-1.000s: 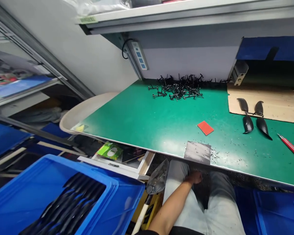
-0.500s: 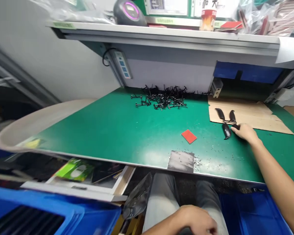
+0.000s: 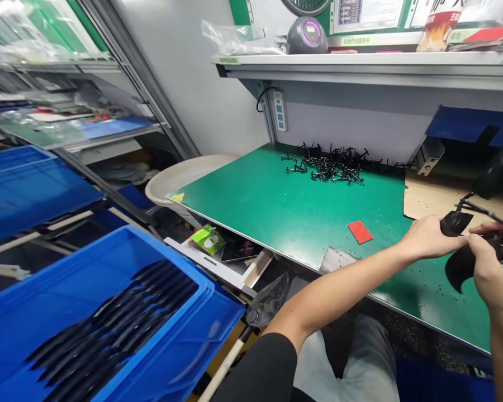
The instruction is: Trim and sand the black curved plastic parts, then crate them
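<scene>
At the right side, over the bench, my left hand is closed round a black curved piece of a black assembly. Thin black rods join its pieces, one of which rises blurred at the right edge. My right hand grips the same assembly from the right, its fingers partly hidden behind it. Another curved piece with a pointed tip hangs below, between the hands. Behind them lies a cardboard sheet on the green bench top.
A heap of black rod parts lies at the back of the bench. Nearer are a red card and a grey sheet. A blue crate with black curved pieces stands at lower left, beside an open drawer. A shelf overhangs the bench.
The view has swung left, bringing the blue crate into sight. My left hand has risen from my lap to the assembly, which is now lifted off the bench in both hands.
</scene>
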Motion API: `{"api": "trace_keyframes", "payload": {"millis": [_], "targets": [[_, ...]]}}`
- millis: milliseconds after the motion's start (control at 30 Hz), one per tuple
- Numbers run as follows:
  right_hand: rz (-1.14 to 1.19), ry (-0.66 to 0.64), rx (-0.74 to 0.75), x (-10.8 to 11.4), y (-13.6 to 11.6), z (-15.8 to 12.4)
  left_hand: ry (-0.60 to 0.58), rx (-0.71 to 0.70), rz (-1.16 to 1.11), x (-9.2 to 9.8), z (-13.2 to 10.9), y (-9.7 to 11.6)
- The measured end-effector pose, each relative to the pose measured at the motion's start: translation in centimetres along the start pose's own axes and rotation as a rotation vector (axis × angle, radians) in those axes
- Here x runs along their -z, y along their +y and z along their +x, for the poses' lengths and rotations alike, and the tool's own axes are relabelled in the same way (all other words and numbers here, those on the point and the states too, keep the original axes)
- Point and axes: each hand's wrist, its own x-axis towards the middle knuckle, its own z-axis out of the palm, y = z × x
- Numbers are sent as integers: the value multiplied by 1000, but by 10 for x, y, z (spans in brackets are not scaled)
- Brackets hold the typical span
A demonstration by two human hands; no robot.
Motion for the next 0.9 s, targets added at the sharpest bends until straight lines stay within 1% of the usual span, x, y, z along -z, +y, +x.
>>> {"api": "trace_keyframes", "payload": {"millis": [33, 67, 100, 133, 167, 233, 267, 333, 400, 467, 500, 567, 600, 667, 700, 733, 767, 800, 833, 867, 900], "targets": [[-154, -5, 58, 8, -5, -7, 33, -26, 7, -2, 0, 1], [-259, -20, 84, 15, -7, -11, 69, -38, 19, -5, -2, 3], [-260, -45, 45, 21, -6, -12, 96, -43, 37, -7, -6, 7], [-172, -77, -49, 24, -2, -11, 113, -47, 54, -10, -11, 11], [-22, -109, -176, 26, 5, -7, 120, -55, 68, -13, -16, 15], [304, -154, -442, 23, 22, 5, 107, -87, 113, -20, -25, 23], [426, -166, -542, 20, 32, 12, 92, -116, 147, -24, -27, 25], [556, -178, -648, 15, 53, 25, 40, -171, 266, -28, -28, 24], [651, -134, -721, 15, 70, 32, -45, -148, 447, -26, -19, 11], [701, -98, -764, 25, 82, 33, -122, -76, 595, -19, -2, -9], [708, -103, -779, 33, 86, 32, -144, -60, 630, -15, 8, -20], [701, -172, -811, 52, 89, 27, -151, -85, 652, -9, 29, -35], [690, -239, -826, 62, 89, 24, -146, -117, 654, -6, 37, -38], [615, -426, -818, 83, 86, 19, -119, -199, 641, -3, 45, -31], [550, -536, -793, 91, 83, 16, -116, -269, 630, -3, 45, -22], [474, -648, -754, 99, 79, 14, -140, -377, 625, -4, 41, -10], [399, -767, -705, 104, 74, 11, -197, -523, 629, -6, 36, 2], [339, -893, -645, 107, 69, 9, -286, -689, 644, -8, 30, 13], [316, -982, -576, 107, 64, 7, -389, -842, 668, -12, 24, 23], [333, -1000, -502, 105, 60, 4, -475, -945, 698, -16, 18, 31], [378, -939, -428, 100, 58, 1, -504, -967, 727, -20, 15, 36]]}}
